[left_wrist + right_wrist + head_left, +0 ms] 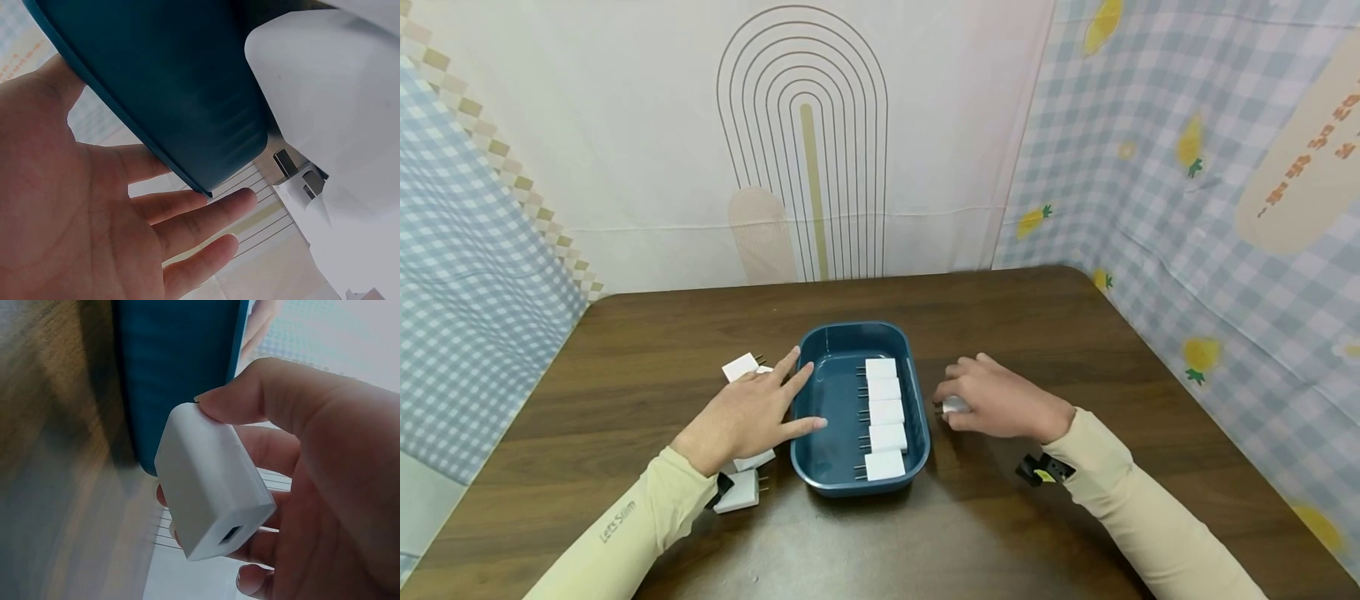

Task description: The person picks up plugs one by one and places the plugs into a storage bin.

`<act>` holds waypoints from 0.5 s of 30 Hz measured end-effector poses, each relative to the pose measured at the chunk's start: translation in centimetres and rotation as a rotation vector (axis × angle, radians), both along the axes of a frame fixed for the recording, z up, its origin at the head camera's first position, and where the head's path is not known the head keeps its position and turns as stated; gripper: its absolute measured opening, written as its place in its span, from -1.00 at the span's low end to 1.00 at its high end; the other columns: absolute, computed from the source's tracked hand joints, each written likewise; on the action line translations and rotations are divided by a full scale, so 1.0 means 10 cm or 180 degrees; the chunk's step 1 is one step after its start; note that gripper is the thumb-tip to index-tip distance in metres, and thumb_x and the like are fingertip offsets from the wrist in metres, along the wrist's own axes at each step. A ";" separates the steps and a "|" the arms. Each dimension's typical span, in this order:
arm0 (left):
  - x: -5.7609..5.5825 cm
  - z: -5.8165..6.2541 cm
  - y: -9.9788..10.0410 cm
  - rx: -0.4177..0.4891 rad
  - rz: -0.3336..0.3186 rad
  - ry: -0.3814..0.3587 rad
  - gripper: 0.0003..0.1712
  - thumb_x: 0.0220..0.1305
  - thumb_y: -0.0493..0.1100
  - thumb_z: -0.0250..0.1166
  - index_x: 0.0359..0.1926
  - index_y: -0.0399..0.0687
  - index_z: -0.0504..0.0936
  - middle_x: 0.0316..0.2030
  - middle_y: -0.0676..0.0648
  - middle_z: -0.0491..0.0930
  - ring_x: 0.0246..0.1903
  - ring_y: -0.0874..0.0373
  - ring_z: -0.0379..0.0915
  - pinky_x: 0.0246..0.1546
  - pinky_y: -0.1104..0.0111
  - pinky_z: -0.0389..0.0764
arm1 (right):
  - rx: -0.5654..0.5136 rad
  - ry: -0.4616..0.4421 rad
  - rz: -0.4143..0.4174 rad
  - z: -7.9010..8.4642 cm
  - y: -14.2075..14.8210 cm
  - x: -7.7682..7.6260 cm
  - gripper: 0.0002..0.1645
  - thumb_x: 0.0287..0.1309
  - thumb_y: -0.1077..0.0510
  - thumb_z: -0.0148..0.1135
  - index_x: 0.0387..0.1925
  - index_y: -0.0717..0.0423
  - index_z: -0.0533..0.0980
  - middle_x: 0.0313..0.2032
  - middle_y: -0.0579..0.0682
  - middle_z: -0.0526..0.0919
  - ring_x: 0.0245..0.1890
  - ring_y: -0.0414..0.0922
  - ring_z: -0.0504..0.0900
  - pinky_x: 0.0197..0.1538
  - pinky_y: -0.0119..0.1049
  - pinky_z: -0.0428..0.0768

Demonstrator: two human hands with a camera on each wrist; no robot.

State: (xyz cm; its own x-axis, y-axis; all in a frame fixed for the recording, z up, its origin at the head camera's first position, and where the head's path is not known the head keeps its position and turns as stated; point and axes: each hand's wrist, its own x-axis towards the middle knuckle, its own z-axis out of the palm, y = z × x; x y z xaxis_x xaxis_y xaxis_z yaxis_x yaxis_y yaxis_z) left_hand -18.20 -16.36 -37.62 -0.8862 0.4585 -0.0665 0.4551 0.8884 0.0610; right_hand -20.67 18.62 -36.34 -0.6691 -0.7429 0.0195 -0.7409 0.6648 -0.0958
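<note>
The lettering (617, 522) "Let's Slim" is printed on the left sleeve (658, 504); orange characters (1311, 150) are carried by the checked wall cloth (1157, 200) at the right, but they are too small to be read with certainty. Five white two-prong USB power adapters (886, 412) are arranged in one column inside the dark blue tray (827, 400), placed along its right wall with their prongs (863, 414) directed left. A sixth, the held adapter (209, 484), is pinched between the thumb and fingers of the right hand (1003, 400), just outside the right wall of the tray; its single USB port (231, 535) is shown in the right wrist view. At least four loose adapters (739, 493) are located on the worktop (1000, 321) left of the tray; the exact count cannot be told, as they are partly covered by the left hand (748, 417). The hands are set well apart, with the tray between them. The left hand is spread, its fingers extended over the left rim; whether the rim is touched cannot be told from the head view. Tray floor is exposed between the prongs and the left wall, and wood surface is available from the tray to the worktop's back edge.
</note>
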 end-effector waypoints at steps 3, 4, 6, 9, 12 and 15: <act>0.00 0.00 0.00 0.0002 -0.0008 -0.0006 0.04 0.35 0.51 0.02 0.56 -0.10 0.19 0.58 -0.29 0.00 0.36 -0.32 0.38 0.39 -0.10 0.40 | -0.0055 0.0072 -0.0014 0.02 -0.01 -0.02 -0.80 0.21 0.07 0.35 -0.15 -0.03 0.74 -0.24 -0.14 0.69 -0.23 -0.18 0.53 -0.22 -0.35 0.29; 0.00 0.01 0.00 0.0000 -0.0009 -0.0006 0.04 0.35 0.52 0.02 0.56 -0.10 0.19 0.59 -0.29 0.00 0.36 -0.32 0.38 0.39 -0.10 0.40 | -0.0075 0.0090 -0.0018 0.02 -0.01 -0.03 -0.80 0.21 0.07 0.35 -0.14 -0.03 0.73 -0.24 -0.14 0.69 -0.22 -0.18 0.53 -0.22 -0.35 0.30; 0.00 0.01 0.00 0.0000 -0.0011 -0.0003 0.04 0.35 0.52 0.02 0.56 -0.10 0.19 0.59 -0.29 0.00 0.35 -0.32 0.38 0.39 -0.10 0.40 | -0.0121 0.0104 -0.0035 0.03 -0.02 -0.05 -0.79 0.20 0.07 0.37 -0.14 -0.02 0.73 -0.22 -0.13 0.70 -0.21 -0.17 0.54 -0.21 -0.33 0.31; 0.00 0.00 0.00 0.0002 -0.0012 0.0009 0.04 0.35 0.52 0.02 0.56 -0.10 0.19 0.58 -0.29 0.01 0.35 -0.32 0.39 0.37 -0.09 0.42 | -0.0162 0.0108 -0.0067 0.05 -0.04 -0.07 -0.77 0.19 0.07 0.40 -0.11 -0.02 0.72 -0.20 -0.12 0.71 -0.20 -0.16 0.55 -0.20 -0.31 0.35; 0.00 0.00 0.00 0.0009 -0.0017 0.0022 0.04 0.35 0.51 0.02 0.55 -0.10 0.20 0.58 -0.30 0.02 0.34 -0.33 0.39 0.36 -0.09 0.44 | -0.0177 0.0053 -0.0142 0.07 -0.06 -0.09 -0.74 0.18 0.07 0.42 -0.07 -0.02 0.71 -0.15 -0.10 0.73 -0.18 -0.16 0.56 -0.16 -0.29 0.39; 0.00 0.00 0.00 0.0018 -0.0015 0.0021 0.04 0.34 0.52 0.02 0.55 -0.10 0.20 0.58 -0.29 0.02 0.35 -0.33 0.39 0.36 -0.10 0.44 | -0.0184 -0.0006 -0.0237 0.08 -0.08 -0.10 -0.71 0.19 0.07 0.42 -0.04 -0.01 0.70 -0.11 -0.08 0.74 -0.16 -0.15 0.56 -0.11 -0.24 0.45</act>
State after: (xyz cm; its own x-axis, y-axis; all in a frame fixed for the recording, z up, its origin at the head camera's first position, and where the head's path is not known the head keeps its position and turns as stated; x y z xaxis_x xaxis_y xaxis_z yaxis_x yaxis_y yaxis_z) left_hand -18.17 -16.41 -37.64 -0.8844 0.4631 -0.0580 0.4597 0.8858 0.0630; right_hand -21.70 17.81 -35.52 -0.7226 -0.6887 0.0597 -0.6894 0.7114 -0.1368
